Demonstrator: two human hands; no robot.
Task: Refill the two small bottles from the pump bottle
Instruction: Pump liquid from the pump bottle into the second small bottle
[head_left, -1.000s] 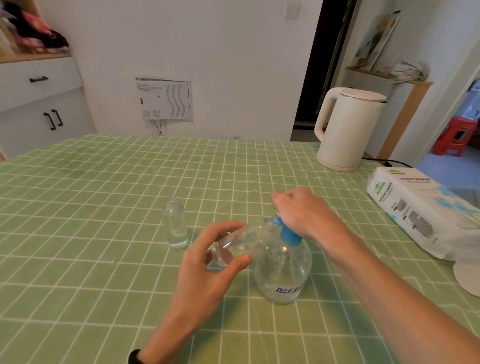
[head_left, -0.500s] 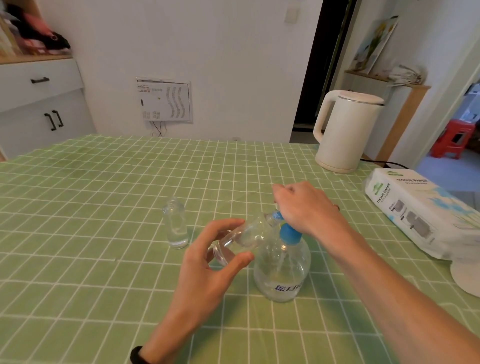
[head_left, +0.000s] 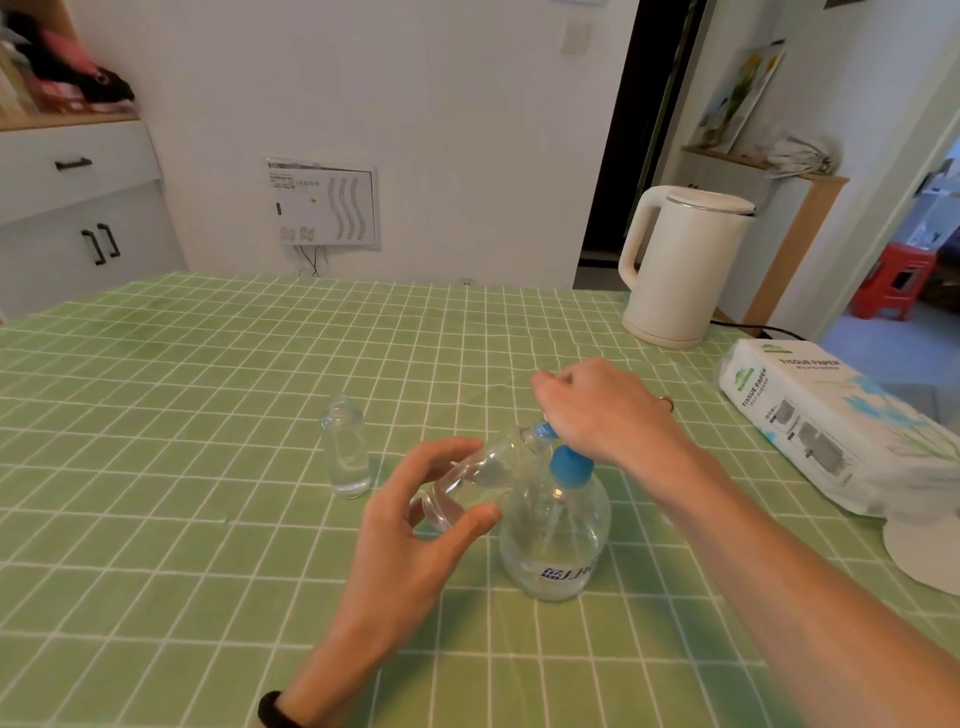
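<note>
A clear pump bottle (head_left: 555, 540) with a blue pump head stands on the green checked tablecloth near the middle. My right hand (head_left: 597, 410) lies over the pump head with curled fingers and hides its top. My left hand (head_left: 415, 519) grips a small clear bottle (head_left: 478, 478), tilted on its side, its mouth right at the blue nozzle. A second small clear bottle (head_left: 345, 449) stands upright and uncapped to the left, apart from both hands, with a little clear liquid at its bottom.
A white electric kettle (head_left: 680, 265) stands at the back right with its cord trailing. A pack of tissue paper (head_left: 826, 426) lies along the right edge, a white round object (head_left: 924, 551) beside it. White cabinets stand beyond the table's left.
My right hand has risen slightly on the pump head. The tilted small bottle stays at the nozzle. The camera view has shifted a little downward.
</note>
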